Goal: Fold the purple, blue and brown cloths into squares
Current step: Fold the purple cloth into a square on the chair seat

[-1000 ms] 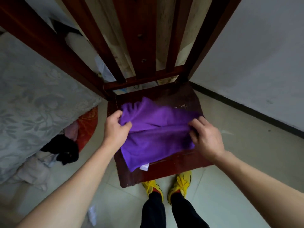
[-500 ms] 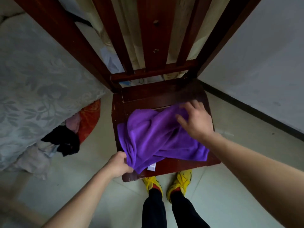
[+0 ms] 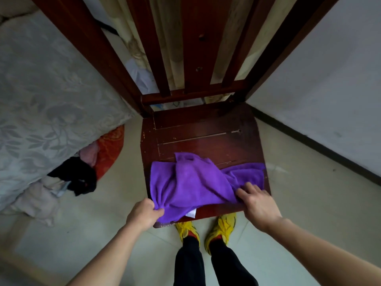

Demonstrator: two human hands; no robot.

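Note:
A purple cloth (image 3: 193,182) lies rumpled across the front half of a dark red wooden chair seat (image 3: 206,139). A small white tag (image 3: 190,214) hangs from its near edge. My left hand (image 3: 144,213) is closed on the cloth's near left corner at the seat's front edge. My right hand (image 3: 257,205) pinches the cloth's near right part, fingers bent onto the fabric. No blue or brown cloth is in view.
The chair's slatted back (image 3: 198,58) rises straight ahead. A bed with a pale patterned cover (image 3: 47,104) stands at the left, with a heap of clothes (image 3: 76,178) on the floor beside it. A white wall (image 3: 329,100) runs along the right. My yellow shoes (image 3: 206,228) are under the seat's front.
The cloth has been pulled toward the seat's front edge. My right hand came from the far right side of the cloth to its near right part. My left hand kept its hold.

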